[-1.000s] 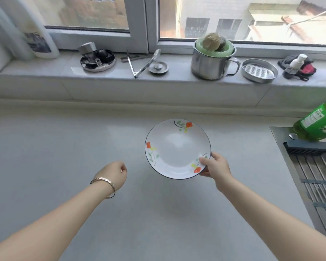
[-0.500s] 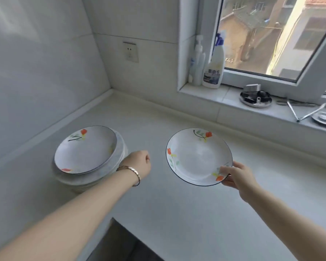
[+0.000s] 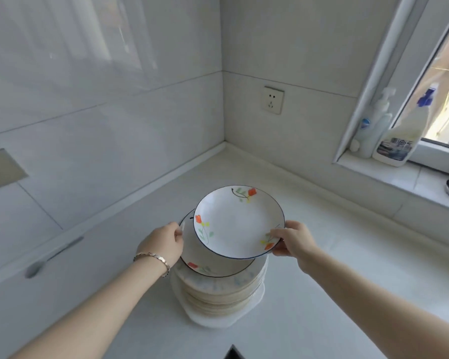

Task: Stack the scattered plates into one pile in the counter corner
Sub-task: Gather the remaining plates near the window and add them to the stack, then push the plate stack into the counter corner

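Note:
A white plate [image 3: 237,222] with orange flowers and a dark rim hangs tilted just above the pile of plates [image 3: 218,288] near the counter corner. My right hand [image 3: 290,239] grips that plate by its near right rim. The pile's top plate [image 3: 208,263] has the same flower pattern and is partly hidden under the held one. My left hand [image 3: 163,244] touches the left rim of that top plate with its fingertips. The pile holds several plates and stands on the pale counter [image 3: 309,294].
Two tiled walls meet behind the pile, with a socket [image 3: 273,99] on the right one. Two bottles [image 3: 397,141] stand on the windowsill at the right. A dark opening [image 3: 233,353] shows at the counter's near edge.
The view has swung left to the corner. My right hand has carried the flowered plate over the pile. My left hand has reached to the top plate's rim.

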Available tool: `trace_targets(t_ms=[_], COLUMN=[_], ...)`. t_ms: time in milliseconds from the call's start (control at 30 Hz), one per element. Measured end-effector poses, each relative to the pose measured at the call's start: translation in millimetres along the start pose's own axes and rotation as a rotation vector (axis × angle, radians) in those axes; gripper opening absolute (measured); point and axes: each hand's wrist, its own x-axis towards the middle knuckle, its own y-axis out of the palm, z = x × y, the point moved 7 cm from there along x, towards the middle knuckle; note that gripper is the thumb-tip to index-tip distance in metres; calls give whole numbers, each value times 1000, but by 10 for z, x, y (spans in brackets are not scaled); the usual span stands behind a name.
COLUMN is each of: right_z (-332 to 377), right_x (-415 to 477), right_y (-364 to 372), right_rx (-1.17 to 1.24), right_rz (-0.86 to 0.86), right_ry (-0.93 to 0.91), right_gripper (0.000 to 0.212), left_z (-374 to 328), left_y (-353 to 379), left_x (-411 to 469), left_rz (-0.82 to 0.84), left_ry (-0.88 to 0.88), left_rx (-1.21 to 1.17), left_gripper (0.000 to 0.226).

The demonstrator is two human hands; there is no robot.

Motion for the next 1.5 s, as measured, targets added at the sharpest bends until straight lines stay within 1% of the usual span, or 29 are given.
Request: trace_targets(t_ms=[67, 133, 233, 300, 367, 500, 667, 733, 800, 867, 967, 1033, 1133, 1200, 1300, 1333, 1400, 1467, 1500], right_z=[5, -8, -23, -17, -2, 13, -57, -62, -77, -148, -499, -868, -1352, -1590, -1873, -1930, -1997, -2026, -2037], right_x=[80, 142, 204, 221, 223, 218, 248, 266, 263, 251, 290, 374, 445, 436, 407, 399, 412, 410, 406], right_y=[127, 214, 287, 324, 348, 352, 410, 405, 340, 199, -47, -145, -102, 10, 198, 256, 335, 404, 421], right_rx=[-61, -128, -255, -297, -391, -780, -962, -987, -909, -745, -600, -561, -504, -374, -63, 24, 118, 183, 205], right_rz=[28, 43, 50, 62, 62, -13, -67, -86, -95, -111, -100, -46, 84, 162, 227, 243, 257, 252, 236], right_ry=[0, -15, -51, -75, -127, -280, -275, -284, -279, -252, -117, 30, 231, 336, 506, 535, 536, 521, 517], right_gripper=[12, 16, 19, 19, 20, 25, 29, 31, 34, 36, 34, 26, 15, 16, 23, 22, 21, 17, 15], left_z=[99, 152, 157, 150, 153, 229, 330, 367, 407, 450, 584, 757, 974, 997, 919, 887, 859, 834, 833], left_y=[1, 11, 24, 26, 32, 58, 98, 119, 161, 232, 370, 511, 791, 1021, 1347, 1445, 1624, 1751, 1788], left_x=[57, 105, 179, 214, 239, 241, 191, 163, 129, 82, -9, -55, -171, -327, -621, -697, -782, -786, -776], left_rz=[-5, -6, -12, -16, -17, -4, 12, 16, 20, 31, 39, 42, 77, 122, 229, 267, 337, 378, 385], left_ry=[-47, -76, -88, -92, -96, -117, -144, -155, -169, -186, -258, -372, -574, -718, -881, -916, -973, -995, -998], left_rx=[-24, -58, -95, -111, -114, -103, -88, -93, -96, -97, -164, -275, -510, -713, -944, -1002, -1123, -1226, -1241], left_gripper=[25, 24, 24, 25, 26, 27, 27, 27, 27, 28, 31, 31, 23, 22, 36, 38, 39, 28, 26])
